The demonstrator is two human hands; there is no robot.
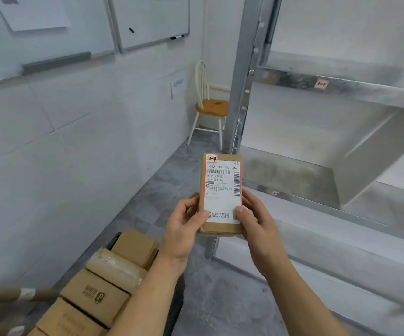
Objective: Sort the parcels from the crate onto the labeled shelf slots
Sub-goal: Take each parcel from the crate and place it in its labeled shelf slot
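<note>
parcel point(220, 194) held w/ left hand point(184, 229) & right hand point(256, 226), label up

Quick count: 1 parcel point(220, 197), 2 hands (left hand point(184, 226), right hand point(256, 224)), at least 4 cardboard boxes point(94, 294), 1 chair point(212, 107), 2 whiteboards point(152, 18), 1 shelf rack point(242, 76), 2 slot tags point(321, 83).
</note>
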